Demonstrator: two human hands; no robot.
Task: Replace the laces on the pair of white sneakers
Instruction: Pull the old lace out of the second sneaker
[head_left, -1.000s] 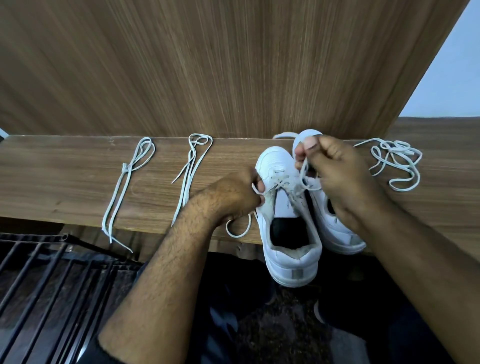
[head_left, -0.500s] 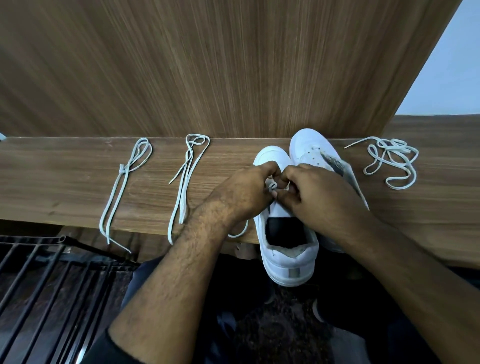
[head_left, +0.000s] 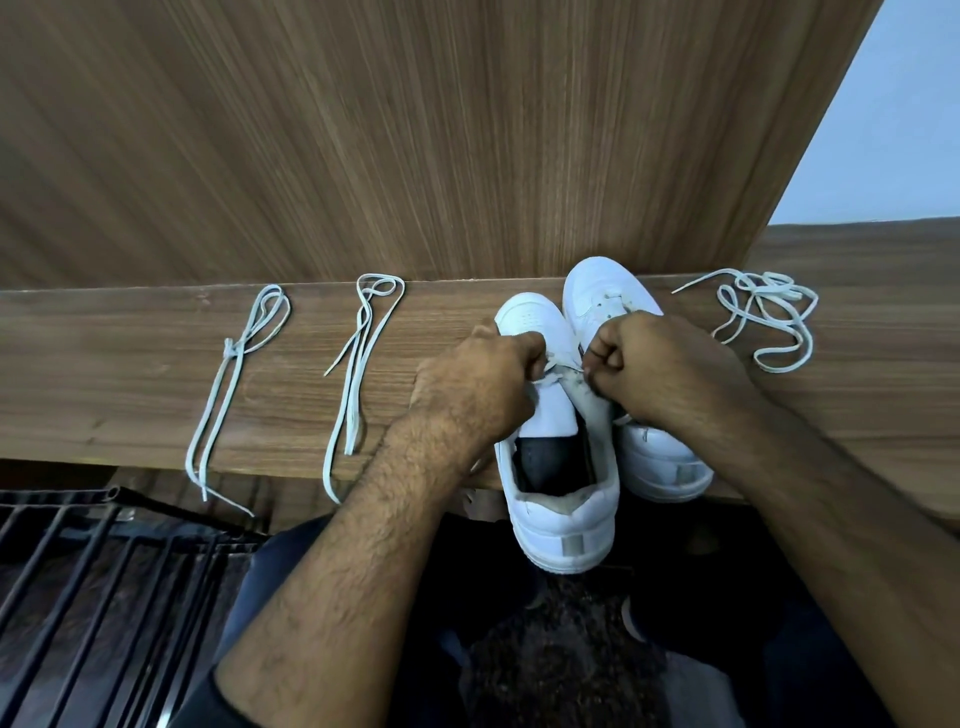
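Observation:
Two white sneakers stand side by side on a wooden ledge (head_left: 130, 374), toes toward the wall. The left sneaker (head_left: 563, 499) overhangs the ledge's front edge, its tongue and dark inside showing. The right sneaker (head_left: 602, 291) is partly hidden behind my right hand. My left hand (head_left: 483, 384) and my right hand (head_left: 654, 364) are both curled over the left sneaker's eyelets, each pinching the white lace (head_left: 558, 370) that runs between them. Much of that lace is hidden under my fingers.
Two folded white laces lie on the ledge to the left, one knotted (head_left: 234, 379) and one looped (head_left: 358, 364). A loose tangled lace (head_left: 763, 317) lies at the right. A wood panel wall rises behind. A black metal rack (head_left: 104, 582) stands lower left.
My right hand came down from the raised lace to the left sneaker's eyelets. Both hands met over the shoe, then drew slightly apart with the lace between them.

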